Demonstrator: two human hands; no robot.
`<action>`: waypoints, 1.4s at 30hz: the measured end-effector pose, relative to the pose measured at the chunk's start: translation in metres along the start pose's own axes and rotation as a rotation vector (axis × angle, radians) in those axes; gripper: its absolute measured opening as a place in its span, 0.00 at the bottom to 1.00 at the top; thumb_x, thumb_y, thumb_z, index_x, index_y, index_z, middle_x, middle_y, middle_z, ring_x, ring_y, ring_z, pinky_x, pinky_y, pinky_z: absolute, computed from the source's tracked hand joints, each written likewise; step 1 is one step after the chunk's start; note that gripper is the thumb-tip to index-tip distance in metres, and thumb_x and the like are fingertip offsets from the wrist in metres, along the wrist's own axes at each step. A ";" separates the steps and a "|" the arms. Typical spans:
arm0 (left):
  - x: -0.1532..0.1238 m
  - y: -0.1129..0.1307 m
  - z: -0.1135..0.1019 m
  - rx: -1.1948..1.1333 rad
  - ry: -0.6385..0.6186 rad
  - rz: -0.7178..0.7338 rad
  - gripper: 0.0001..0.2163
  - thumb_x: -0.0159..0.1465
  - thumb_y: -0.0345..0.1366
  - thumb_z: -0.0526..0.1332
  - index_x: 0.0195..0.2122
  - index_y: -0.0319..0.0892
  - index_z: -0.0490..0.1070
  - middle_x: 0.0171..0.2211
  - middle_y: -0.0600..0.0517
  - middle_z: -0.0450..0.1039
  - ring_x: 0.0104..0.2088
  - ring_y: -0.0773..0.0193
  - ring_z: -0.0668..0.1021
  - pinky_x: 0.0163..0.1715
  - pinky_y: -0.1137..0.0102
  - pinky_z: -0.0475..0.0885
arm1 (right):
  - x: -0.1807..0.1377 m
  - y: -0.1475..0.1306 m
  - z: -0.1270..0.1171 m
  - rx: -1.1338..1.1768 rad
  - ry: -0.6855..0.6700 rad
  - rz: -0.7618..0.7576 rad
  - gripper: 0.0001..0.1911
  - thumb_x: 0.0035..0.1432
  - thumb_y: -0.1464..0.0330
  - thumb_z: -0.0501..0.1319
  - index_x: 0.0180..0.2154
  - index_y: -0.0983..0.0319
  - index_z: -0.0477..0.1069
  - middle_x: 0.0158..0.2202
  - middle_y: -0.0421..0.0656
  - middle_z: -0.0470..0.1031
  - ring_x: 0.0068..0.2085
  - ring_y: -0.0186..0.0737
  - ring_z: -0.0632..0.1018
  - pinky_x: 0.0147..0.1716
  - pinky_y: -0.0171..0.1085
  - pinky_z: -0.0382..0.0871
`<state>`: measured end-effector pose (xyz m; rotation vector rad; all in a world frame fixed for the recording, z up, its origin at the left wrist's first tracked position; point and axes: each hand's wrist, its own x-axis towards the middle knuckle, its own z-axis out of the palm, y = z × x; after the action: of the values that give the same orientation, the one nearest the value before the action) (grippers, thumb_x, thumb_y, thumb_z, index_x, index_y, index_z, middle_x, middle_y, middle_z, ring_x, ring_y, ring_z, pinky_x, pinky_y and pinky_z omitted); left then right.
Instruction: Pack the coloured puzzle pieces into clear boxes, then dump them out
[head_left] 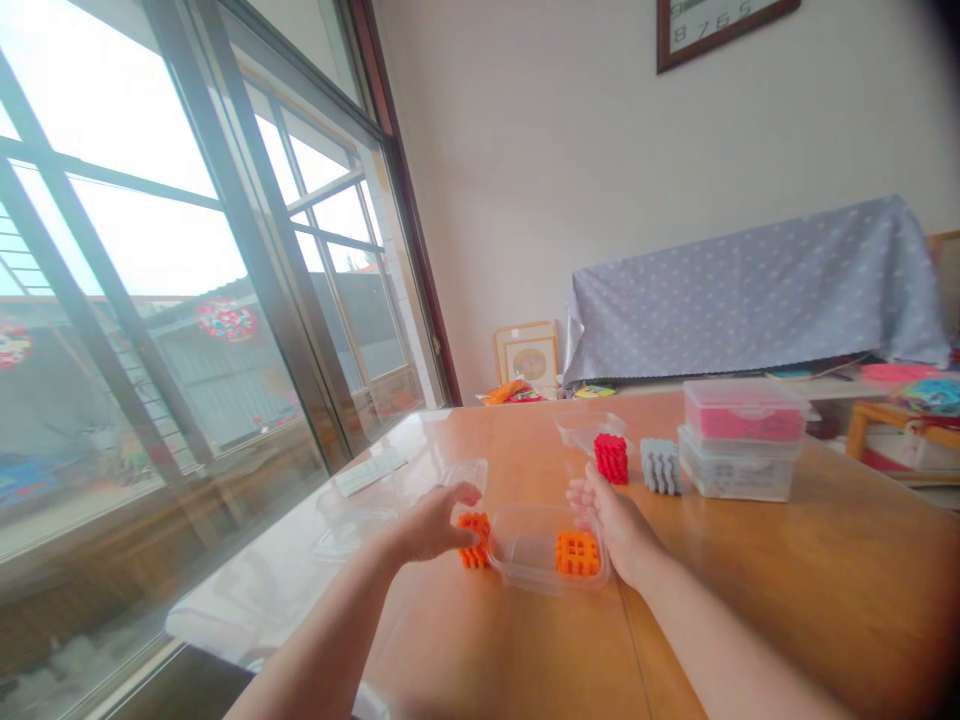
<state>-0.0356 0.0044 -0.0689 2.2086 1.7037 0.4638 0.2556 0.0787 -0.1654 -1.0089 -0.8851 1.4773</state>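
Observation:
My left hand (435,525) is beside a stack of orange lattice blocks (474,548), fingers apart in a curve above it. Its thumb overlaps the stack's face; whether it presses on it I cannot tell. The stack stands just left of a clear plastic container (525,575). Inside the container, on the right, sits another orange lattice stack (577,553). My right hand (619,520) lies along the container's right side, fingers stretched out by its far corner and holding nothing. Beyond that hand stand a red stack (611,460) and a grey stack (661,467).
Two lidded clear boxes, the upper one (746,412) with pink contents, are piled at the right on the wooden table (750,600). Another clear container (589,430) stands at the back. Clear lids (356,535) lie at left, near the window.

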 end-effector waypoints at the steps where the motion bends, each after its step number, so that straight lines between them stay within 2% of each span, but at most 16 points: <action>1: -0.001 -0.004 0.002 0.016 -0.009 -0.008 0.26 0.53 0.37 0.69 0.55 0.47 0.71 0.53 0.47 0.73 0.54 0.52 0.74 0.57 0.59 0.68 | 0.001 0.001 -0.001 0.000 0.003 0.004 0.31 0.56 0.42 0.59 0.43 0.62 0.77 0.48 0.53 0.80 0.52 0.52 0.78 0.39 0.42 0.75; 6: -0.002 -0.017 0.010 0.048 0.010 -0.002 0.26 0.53 0.35 0.68 0.54 0.48 0.70 0.52 0.48 0.74 0.53 0.52 0.74 0.55 0.59 0.69 | 0.005 0.004 -0.004 0.003 0.006 0.029 0.32 0.56 0.42 0.60 0.45 0.62 0.77 0.49 0.54 0.80 0.53 0.53 0.77 0.41 0.43 0.75; 11: 0.001 -0.008 0.006 0.014 0.044 0.024 0.25 0.52 0.34 0.68 0.53 0.46 0.71 0.51 0.48 0.75 0.52 0.53 0.74 0.55 0.60 0.69 | 0.007 0.006 -0.004 0.004 0.001 0.027 0.32 0.56 0.42 0.59 0.45 0.62 0.77 0.50 0.54 0.79 0.54 0.53 0.77 0.41 0.42 0.74; 16: 0.011 0.024 0.012 -0.046 0.091 0.131 0.22 0.54 0.35 0.68 0.51 0.46 0.71 0.50 0.48 0.75 0.51 0.55 0.75 0.53 0.63 0.70 | 0.003 0.005 0.000 -0.015 0.001 0.001 0.31 0.56 0.42 0.59 0.43 0.62 0.77 0.47 0.53 0.80 0.52 0.52 0.78 0.39 0.41 0.74; 21: 0.028 0.069 0.042 -0.047 0.011 0.188 0.22 0.52 0.38 0.70 0.49 0.46 0.72 0.48 0.49 0.76 0.47 0.55 0.77 0.48 0.64 0.72 | -0.002 0.000 0.002 -0.025 0.022 0.001 0.31 0.56 0.42 0.59 0.43 0.62 0.77 0.48 0.53 0.80 0.51 0.51 0.78 0.39 0.41 0.75; 25: 0.039 0.095 0.065 0.005 -0.047 0.214 0.22 0.50 0.40 0.71 0.46 0.44 0.73 0.46 0.48 0.77 0.47 0.53 0.77 0.46 0.63 0.72 | -0.001 -0.001 0.002 0.005 0.023 0.002 0.31 0.57 0.42 0.58 0.43 0.61 0.77 0.46 0.51 0.81 0.51 0.50 0.78 0.43 0.43 0.75; 28: 0.043 0.105 0.075 0.021 -0.053 0.209 0.22 0.50 0.43 0.72 0.46 0.45 0.74 0.45 0.49 0.77 0.45 0.53 0.77 0.45 0.63 0.71 | 0.002 0.000 0.002 0.024 0.030 -0.018 0.30 0.57 0.42 0.59 0.41 0.62 0.77 0.42 0.49 0.82 0.48 0.48 0.80 0.50 0.43 0.74; 32: 0.041 0.106 0.078 -0.002 -0.036 0.224 0.20 0.52 0.40 0.71 0.47 0.46 0.74 0.45 0.51 0.76 0.44 0.56 0.77 0.45 0.66 0.70 | 0.003 0.000 0.003 0.032 0.040 -0.011 0.30 0.56 0.42 0.59 0.41 0.61 0.78 0.42 0.49 0.82 0.48 0.47 0.80 0.52 0.43 0.73; 37: 0.042 0.095 0.079 -0.002 -0.053 0.207 0.15 0.52 0.35 0.68 0.42 0.46 0.76 0.43 0.49 0.76 0.42 0.56 0.77 0.43 0.65 0.72 | -0.001 -0.003 0.003 0.015 0.016 0.020 0.32 0.56 0.41 0.58 0.44 0.61 0.77 0.47 0.50 0.81 0.52 0.50 0.78 0.44 0.42 0.75; 42: 0.044 0.094 0.082 -0.002 -0.079 0.201 0.14 0.53 0.34 0.66 0.42 0.48 0.77 0.43 0.50 0.75 0.41 0.56 0.77 0.44 0.64 0.72 | -0.003 -0.005 0.004 0.003 0.020 0.015 0.32 0.56 0.41 0.58 0.43 0.62 0.77 0.46 0.52 0.81 0.52 0.51 0.78 0.42 0.42 0.74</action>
<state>0.0922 0.0206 -0.0990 2.3751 1.4476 0.4192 0.2539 0.0768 -0.1591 -1.0282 -0.8623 1.4781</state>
